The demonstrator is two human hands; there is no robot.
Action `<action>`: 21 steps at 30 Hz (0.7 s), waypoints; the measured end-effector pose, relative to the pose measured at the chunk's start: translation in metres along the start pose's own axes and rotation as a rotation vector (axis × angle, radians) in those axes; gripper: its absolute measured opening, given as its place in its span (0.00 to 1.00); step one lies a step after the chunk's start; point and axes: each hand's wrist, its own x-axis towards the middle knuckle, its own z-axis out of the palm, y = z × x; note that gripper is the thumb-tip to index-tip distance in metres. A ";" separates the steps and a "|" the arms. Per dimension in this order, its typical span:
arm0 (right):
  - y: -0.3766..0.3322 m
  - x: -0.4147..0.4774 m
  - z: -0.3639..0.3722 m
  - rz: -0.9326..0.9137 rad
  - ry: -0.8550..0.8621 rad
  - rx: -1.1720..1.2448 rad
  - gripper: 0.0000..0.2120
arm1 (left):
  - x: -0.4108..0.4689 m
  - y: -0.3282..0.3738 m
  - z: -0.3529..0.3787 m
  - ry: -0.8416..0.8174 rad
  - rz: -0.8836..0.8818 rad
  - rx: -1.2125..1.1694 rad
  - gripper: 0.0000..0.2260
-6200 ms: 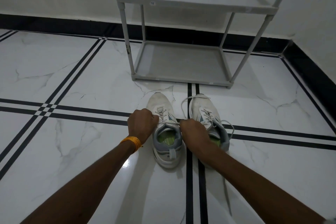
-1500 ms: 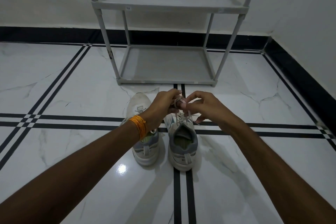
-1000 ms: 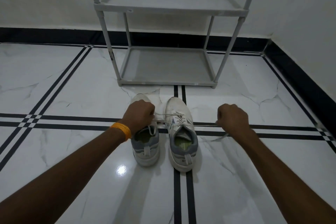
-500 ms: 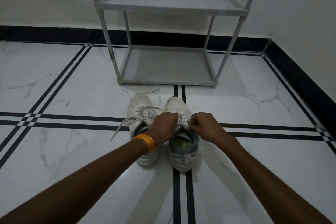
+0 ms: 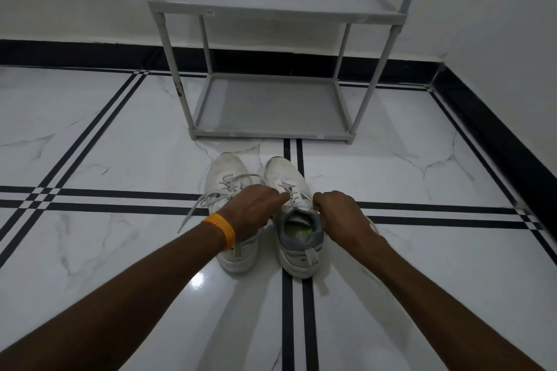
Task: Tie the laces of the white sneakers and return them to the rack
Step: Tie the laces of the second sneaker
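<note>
Two white sneakers stand side by side on the floor, toes toward the rack. The left sneaker (image 5: 229,173) has loose laces (image 5: 193,211) trailing to its left. My left hand (image 5: 256,209) reaches across it to the right sneaker (image 5: 297,245) and pinches that shoe's lace near the tongue. My right hand (image 5: 340,214) grips the other end of the lace at the shoe's right side; a bit of lace shows past its knuckles. The grey two-shelf rack (image 5: 271,132) stands just beyond the shoes, both shelves bare.
White marble floor with black inlay lines (image 5: 120,194) crossing under the shoes. A black skirting (image 5: 497,135) and white walls close the room behind the rack and on the right. An orange band is on my left wrist (image 5: 221,227).
My hands, pulled wide apart on the right sneaker's lace a second ago, have come back together over its tongue. The left sneaker's laces now lie loose on the floor.
</note>
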 end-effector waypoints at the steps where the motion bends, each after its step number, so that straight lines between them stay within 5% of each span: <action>1: 0.000 0.000 0.000 0.000 -0.002 -0.003 0.10 | 0.000 -0.001 0.002 -0.006 0.002 0.005 0.26; 10: -0.001 -0.001 0.006 0.088 0.045 0.120 0.08 | 0.005 0.004 0.001 -0.016 -0.017 0.048 0.22; 16: 0.001 -0.005 0.008 0.197 0.028 0.177 0.10 | 0.004 0.009 -0.008 -0.101 -0.170 0.063 0.09; 18: 0.008 -0.006 0.000 0.201 -0.028 0.341 0.12 | 0.005 0.008 -0.016 -0.075 -0.251 0.009 0.06; 21: 0.012 -0.007 -0.015 0.259 -0.083 0.944 0.15 | 0.014 0.005 -0.029 -0.013 -0.431 -0.266 0.15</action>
